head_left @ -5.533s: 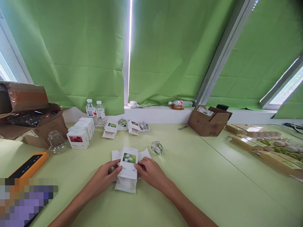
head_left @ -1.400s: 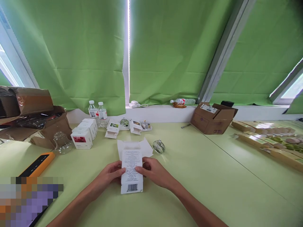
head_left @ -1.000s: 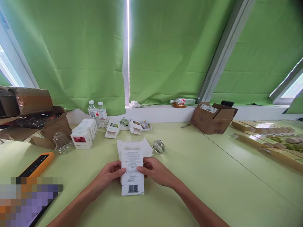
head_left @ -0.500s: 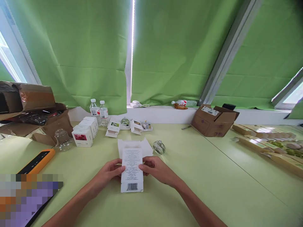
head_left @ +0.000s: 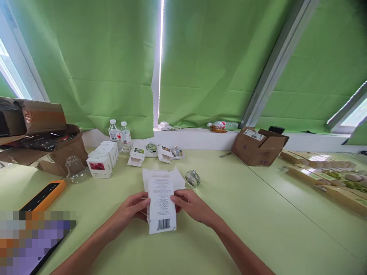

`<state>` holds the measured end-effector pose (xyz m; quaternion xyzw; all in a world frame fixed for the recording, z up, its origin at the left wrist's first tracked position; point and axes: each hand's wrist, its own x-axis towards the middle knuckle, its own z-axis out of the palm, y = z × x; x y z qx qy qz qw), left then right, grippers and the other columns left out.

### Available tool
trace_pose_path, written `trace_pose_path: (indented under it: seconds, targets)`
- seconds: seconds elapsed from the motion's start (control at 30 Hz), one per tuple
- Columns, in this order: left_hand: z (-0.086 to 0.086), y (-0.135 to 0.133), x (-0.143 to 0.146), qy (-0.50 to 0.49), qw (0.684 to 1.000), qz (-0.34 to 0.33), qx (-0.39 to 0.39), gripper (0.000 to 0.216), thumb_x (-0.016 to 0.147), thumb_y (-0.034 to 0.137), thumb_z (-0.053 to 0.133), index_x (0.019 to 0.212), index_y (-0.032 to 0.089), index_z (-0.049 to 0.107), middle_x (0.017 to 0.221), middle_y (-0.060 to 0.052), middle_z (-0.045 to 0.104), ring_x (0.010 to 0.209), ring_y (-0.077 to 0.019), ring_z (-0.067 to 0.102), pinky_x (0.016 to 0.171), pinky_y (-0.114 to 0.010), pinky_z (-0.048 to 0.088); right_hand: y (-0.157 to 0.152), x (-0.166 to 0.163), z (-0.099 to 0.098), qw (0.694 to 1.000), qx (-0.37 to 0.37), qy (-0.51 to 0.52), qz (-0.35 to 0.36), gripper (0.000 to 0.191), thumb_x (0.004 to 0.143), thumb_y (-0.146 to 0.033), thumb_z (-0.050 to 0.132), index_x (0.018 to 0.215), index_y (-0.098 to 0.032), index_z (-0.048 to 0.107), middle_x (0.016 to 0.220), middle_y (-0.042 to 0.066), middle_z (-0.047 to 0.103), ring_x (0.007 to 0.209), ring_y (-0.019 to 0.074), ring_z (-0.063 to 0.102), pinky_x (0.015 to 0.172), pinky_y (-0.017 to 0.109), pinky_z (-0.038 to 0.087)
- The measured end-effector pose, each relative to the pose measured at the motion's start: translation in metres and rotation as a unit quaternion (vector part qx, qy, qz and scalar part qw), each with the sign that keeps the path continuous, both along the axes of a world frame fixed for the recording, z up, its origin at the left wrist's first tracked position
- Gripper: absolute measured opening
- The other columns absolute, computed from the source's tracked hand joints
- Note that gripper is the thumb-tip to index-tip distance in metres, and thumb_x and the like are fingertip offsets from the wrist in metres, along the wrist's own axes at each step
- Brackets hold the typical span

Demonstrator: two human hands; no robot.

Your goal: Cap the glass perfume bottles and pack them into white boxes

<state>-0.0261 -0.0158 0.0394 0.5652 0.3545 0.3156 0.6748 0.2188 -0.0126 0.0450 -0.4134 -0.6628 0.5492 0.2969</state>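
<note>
Tilted slightly now, white carton point(head_left: 161, 204) held between both hands.

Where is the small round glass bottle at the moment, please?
In the head view the small round glass bottle lies on the green table, just right of the white carton and beyond the right hand.

Green curtains point(head_left: 86, 76) cover a wide window, with a bright strip of daylight point(head_left: 160, 57) showing through the gap between two panels. A grey window frame post point(head_left: 275, 65) slants on the right. Below runs a white windowsill point(head_left: 197, 138). A pale green worktop point(head_left: 229, 214), evenly lit, fills the foreground.
</note>
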Motion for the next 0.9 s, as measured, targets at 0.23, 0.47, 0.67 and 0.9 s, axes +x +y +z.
trace_pose_path:
  seconds: [0.23,0.47,0.67,0.9]
  targets:
    - [-0.004,-0.001,-0.003,-0.014,1.000,-0.007,-0.021,0.049,0.089,0.047,0.050,0.130,0.020,0.053,0.121,-0.012,0.064,0.102,-0.0274,0.063,0.082,-0.036,0.051,-0.005,-0.010,-0.006,1.000,0.013,0.021,-0.008,0.047,0.086,-0.059,0.050,0.082,-0.015,0.067,0.083,0.006,0.068,0.083,0.0225,0.063,0.075,0.035,0.051]
    - [0.003,-0.004,-0.006,-0.037,0.997,-0.049,-0.040,0.052,0.089,0.044,0.052,0.136,0.022,0.047,0.133,-0.011,0.057,0.117,-0.0305,0.056,0.096,-0.043,0.045,-0.011,-0.016,0.000,0.999,0.021,0.038,-0.027,0.046,0.082,-0.055,0.059,0.104,-0.017,0.070,0.084,0.005,0.069,0.079,0.0207,0.062,0.072,0.033,0.051]
    - [-0.002,-0.006,0.001,-0.044,0.996,-0.069,-0.018,0.058,0.086,0.043,0.058,0.138,0.023,0.043,0.138,-0.009,0.052,0.122,-0.0307,0.052,0.102,-0.046,0.042,-0.018,-0.021,0.000,0.998,0.059,-0.014,-0.004,0.044,0.083,-0.055,0.056,0.102,-0.018,0.070,0.085,0.003,0.069,0.074,0.0179,0.059,0.068,0.028,0.048]
    - [-0.011,-0.004,0.006,0.012,0.999,0.018,0.044,0.062,0.078,0.051,0.065,0.130,0.023,0.050,0.132,-0.009,0.058,0.118,-0.0319,0.054,0.096,-0.042,0.046,-0.024,-0.028,-0.002,0.996,0.071,-0.053,-0.009,0.046,0.079,-0.052,0.064,0.112,-0.021,0.063,0.082,0.003,0.069,0.066,0.0163,0.059,0.060,0.025,0.044]
